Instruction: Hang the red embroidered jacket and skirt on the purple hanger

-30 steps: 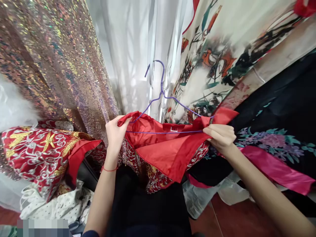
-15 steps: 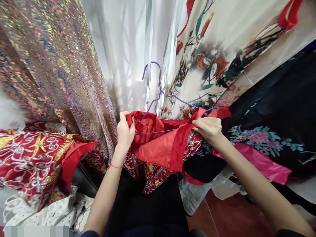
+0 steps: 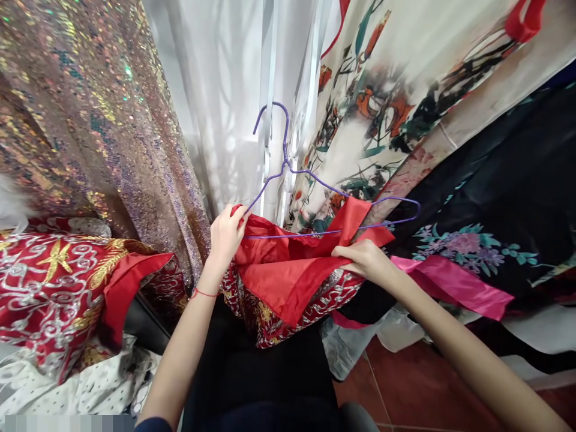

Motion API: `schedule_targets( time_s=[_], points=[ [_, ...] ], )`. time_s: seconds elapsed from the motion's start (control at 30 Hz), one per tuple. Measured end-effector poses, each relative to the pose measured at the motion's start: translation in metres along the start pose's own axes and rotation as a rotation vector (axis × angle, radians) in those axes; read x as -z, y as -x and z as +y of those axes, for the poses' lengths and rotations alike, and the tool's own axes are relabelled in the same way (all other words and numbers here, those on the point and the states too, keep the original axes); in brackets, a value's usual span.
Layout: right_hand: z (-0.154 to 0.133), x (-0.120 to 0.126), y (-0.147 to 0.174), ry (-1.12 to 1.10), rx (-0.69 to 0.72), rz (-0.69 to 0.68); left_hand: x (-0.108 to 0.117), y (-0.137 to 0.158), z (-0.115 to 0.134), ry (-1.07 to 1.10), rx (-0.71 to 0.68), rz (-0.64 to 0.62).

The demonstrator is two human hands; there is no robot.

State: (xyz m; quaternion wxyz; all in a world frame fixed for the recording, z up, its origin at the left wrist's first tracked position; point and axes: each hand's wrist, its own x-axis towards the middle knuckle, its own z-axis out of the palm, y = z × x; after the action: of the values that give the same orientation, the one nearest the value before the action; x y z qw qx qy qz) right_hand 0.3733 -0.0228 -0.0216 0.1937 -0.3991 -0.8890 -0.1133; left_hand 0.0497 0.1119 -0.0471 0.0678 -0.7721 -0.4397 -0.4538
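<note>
A red garment with a satin lining and silver and gold embroidery hangs in front of me. Through its upper part runs a purple wire hanger, hook up. My left hand is closed around the hanger's left end together with the red fabric there. My right hand pinches the garment's red edge below the hanger's bottom bar. A red strap of the garment lies over the hanger's right half, and the hanger's right end sticks out bare. The left end is hidden by fingers and cloth.
A sequinned cloth hangs at the left, above another red embroidered garment. White curtain-like fabric hangs behind. At the right are a floral cream garment and a black garment. Clear plastic lies near the tiled floor.
My right hand has moved left and down with the garment's edge. The red cloth has slid inward along the hanger, baring its right end. My left hand keeps its grip.
</note>
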Motion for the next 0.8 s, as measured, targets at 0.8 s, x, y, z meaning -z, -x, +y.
schedule_targets(
  time_s=[0.8],
  points=[
    [-0.009,-0.011,0.055,-0.048,-0.123,0.176,0.027,-0.010,-0.032,-0.260,-0.034,0.049]
  ],
)
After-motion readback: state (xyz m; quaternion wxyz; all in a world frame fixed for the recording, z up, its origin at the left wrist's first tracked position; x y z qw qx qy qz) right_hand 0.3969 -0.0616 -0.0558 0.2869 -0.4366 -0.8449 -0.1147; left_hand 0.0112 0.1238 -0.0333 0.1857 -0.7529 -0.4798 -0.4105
